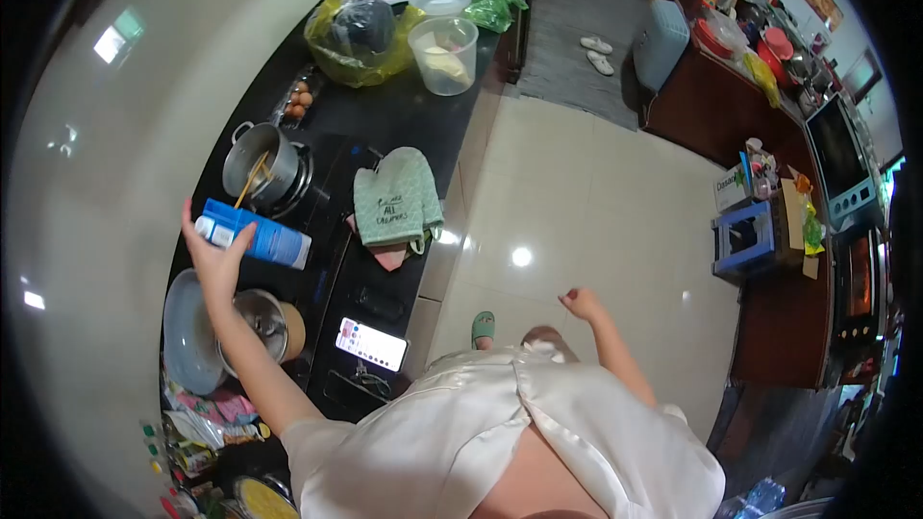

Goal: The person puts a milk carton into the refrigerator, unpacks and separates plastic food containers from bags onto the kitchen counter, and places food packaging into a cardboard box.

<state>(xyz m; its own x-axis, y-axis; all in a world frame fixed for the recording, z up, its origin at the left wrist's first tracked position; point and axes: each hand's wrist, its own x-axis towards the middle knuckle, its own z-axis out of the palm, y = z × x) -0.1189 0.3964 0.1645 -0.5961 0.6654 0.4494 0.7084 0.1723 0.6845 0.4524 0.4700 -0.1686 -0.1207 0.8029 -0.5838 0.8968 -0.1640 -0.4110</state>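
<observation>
The person's left hand (pixel 217 264) is wrapping round a blue carton (pixel 276 243), thumb and fingers bracketing its near end, and the carton is resting in that grasp just beside a grey pot (pixel 280 156). The pot is sitting on the stove at the back of the black surface (pixel 351 115), with wooden chopsticks (pixel 252 180) leaning out over its rim toward the carton. The right hand (pixel 579 304) is hanging out over the floor (pixel 538 192), well apart from everything, its fingers curling inward; it is showing too small to tell whether they are closing on anything.

The step in hand is seemingly one of handling the carton at the stove, with the left arm passing over a steel bowl (pixel 247 306). The next move is probably calling for a firm, steady hold that is keeping the carton clear of the chopsticks. A green oven mitt (pixel 396 194) and a lit phone (pixel 371 344) are lying nearer the person.
</observation>
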